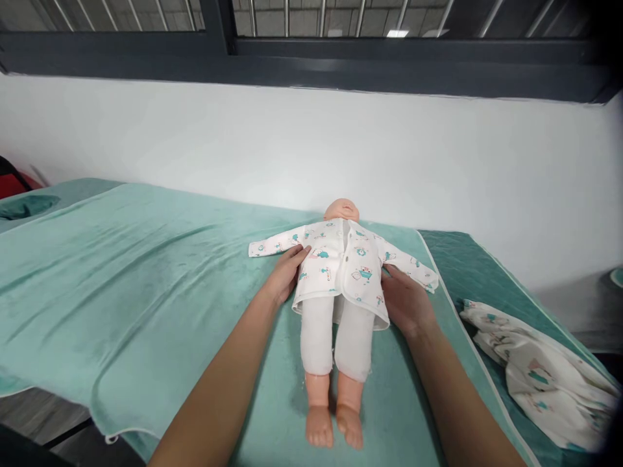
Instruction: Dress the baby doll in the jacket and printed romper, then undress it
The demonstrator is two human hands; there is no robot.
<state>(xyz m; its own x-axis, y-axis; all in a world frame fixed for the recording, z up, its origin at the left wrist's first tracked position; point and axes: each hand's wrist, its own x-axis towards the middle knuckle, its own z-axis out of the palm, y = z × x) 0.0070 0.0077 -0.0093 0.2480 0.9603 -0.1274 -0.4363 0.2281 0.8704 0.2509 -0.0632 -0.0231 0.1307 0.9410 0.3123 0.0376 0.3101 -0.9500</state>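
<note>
A baby doll [318, 389] lies on its back, head toward the wall and bare feet toward me. It wears a white long-sleeved jacket [321, 259] with a teal and red print, its sleeves spread to both sides. White cloth covers the doll's upper legs. My left hand [288, 275] is closed against the doll's side below the armpit, fingertips on the jacket. On the opposite side, my right hand [407, 299] grips the doll's flank, its fingers partly hidden by the sleeve and jacket edge.
A teal cloth [146, 272] with wrinkles covers the table under the doll. At the right, a crumpled white printed garment [540, 376] lies on a darker green cloth [452, 259]. Behind stands a white wall [292, 143] below a dark window frame [341, 68]. Something red [12, 185] shows at the far left.
</note>
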